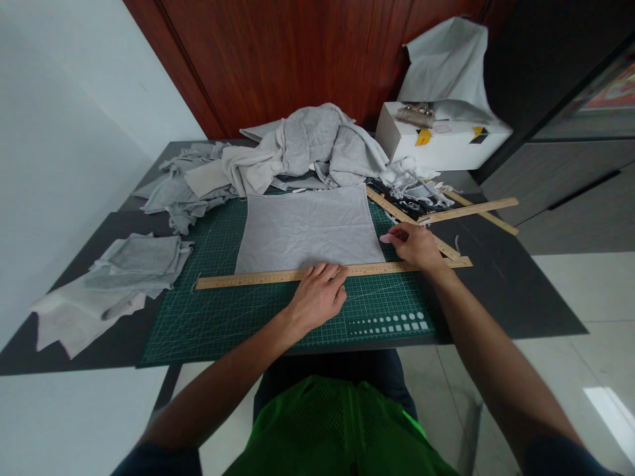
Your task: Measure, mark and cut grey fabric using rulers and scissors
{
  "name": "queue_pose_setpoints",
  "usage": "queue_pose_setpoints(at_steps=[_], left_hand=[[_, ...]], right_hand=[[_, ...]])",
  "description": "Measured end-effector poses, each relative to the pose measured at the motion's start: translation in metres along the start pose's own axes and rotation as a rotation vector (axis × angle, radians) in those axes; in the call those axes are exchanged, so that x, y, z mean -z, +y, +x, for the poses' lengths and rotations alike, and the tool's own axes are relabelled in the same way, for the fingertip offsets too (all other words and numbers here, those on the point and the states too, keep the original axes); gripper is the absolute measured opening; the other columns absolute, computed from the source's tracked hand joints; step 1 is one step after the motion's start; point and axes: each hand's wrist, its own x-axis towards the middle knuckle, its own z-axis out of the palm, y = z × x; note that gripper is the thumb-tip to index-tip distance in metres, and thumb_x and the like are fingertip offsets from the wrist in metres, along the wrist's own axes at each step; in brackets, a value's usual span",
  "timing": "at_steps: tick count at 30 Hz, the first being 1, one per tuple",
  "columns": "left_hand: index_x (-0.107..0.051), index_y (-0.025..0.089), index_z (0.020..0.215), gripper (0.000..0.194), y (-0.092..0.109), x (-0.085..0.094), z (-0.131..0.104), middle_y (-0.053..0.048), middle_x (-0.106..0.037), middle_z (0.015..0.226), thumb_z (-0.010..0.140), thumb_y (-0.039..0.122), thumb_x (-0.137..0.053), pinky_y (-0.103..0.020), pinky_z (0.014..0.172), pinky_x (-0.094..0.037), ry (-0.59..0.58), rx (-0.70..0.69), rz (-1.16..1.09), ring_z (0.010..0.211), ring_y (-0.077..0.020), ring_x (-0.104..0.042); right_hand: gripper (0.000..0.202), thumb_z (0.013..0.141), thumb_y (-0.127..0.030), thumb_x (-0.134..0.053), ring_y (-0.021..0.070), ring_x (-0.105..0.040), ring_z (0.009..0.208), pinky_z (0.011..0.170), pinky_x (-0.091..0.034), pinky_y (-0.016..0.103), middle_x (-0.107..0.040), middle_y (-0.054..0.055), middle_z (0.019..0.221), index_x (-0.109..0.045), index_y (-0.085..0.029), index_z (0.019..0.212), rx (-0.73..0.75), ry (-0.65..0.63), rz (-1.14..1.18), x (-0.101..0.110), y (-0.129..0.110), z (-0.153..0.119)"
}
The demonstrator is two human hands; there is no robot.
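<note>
Left hand (320,294): is lying palm down, fingers loosely open and a bit bent, resting on the long ruler.
Right hand (417,246): is pinching a small pink piece (385,238) between thumb and finger, just beside the cloth's right edge.
Long ruler (258,279): is lying flat along the near edge of the cloth.
Gray cloth (307,225): is lying spread out on the green mat, in front of the big pile.
Green mat (213,330): is sitting on the dark table (510,291).
Wooden sticks (469,210): are crossing each other past the right hand.
Small pile (143,258): is sitting to the left, partly on the mat.
Big pile (317,139): is heaping up gray and cream cloths at the back.
White box (446,151): is standing at the back right.
</note>
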Motion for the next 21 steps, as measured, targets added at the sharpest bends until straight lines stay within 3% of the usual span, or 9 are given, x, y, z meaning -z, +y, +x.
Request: queue_pose_setpoints(at_steps=[5,9,15,21], left_hand=[[-0.072,0.017,0.124,0.031,-0.010,-0.004,-0.015,-0.010,-0.074,0.121,0.103,0.014,-0.049,-0.045,0.101,-0.050,0.042,-0.110,-0.056,0.114,-0.0270,-0.064],[-0.066,0.020,0.137,0.040,-0.014,-0.006,-0.024,-0.011,-0.067,0.141,0.101,0.012,-0.051,-0.047,0.108,-0.047,0.102,-0.040,-0.060,0.133,-0.0292,-0.057],[-0.067,0.020,0.133,0.037,-0.012,-0.005,-0.030,-0.010,-0.068,0.138,0.102,0.010,-0.049,-0.047,0.107,-0.047,0.006,-0.036,-0.070,0.130,-0.0287,-0.057],[-0.069,0.021,0.128,0.037,-0.008,-0.010,-0.036,-0.009,-0.069,0.136,0.101,0.006,-0.049,-0.045,0.107,-0.047,-0.022,-0.097,-0.105,0.126,-0.0268,-0.058]], right_hand=[[0.019,0.085,-0.037,-0.081,0.0216,-0.071,0.074,0.073,-0.056,0.034,-0.079,0.007,0.083,-0.074,-0.020,0.089,-0.026,0.013,0.017,-0.005,0.013,0.003],[0.021,0.087,-0.040,-0.078,0.0211,-0.069,0.071,0.072,-0.055,0.034,-0.078,0.007,0.081,-0.074,-0.019,0.087,0.031,0.037,-0.019,-0.008,0.021,0.002],[0.026,0.085,-0.042,-0.078,0.0251,-0.068,0.076,0.080,-0.057,0.041,-0.079,0.013,0.095,-0.076,-0.018,0.092,0.096,0.109,-0.117,-0.015,0.030,0.002],[0.019,0.086,-0.031,-0.071,0.0316,-0.071,0.091,0.091,-0.058,0.047,-0.077,0.017,0.101,-0.077,-0.016,0.096,0.185,0.163,-0.140,-0.019,0.025,0.001]])
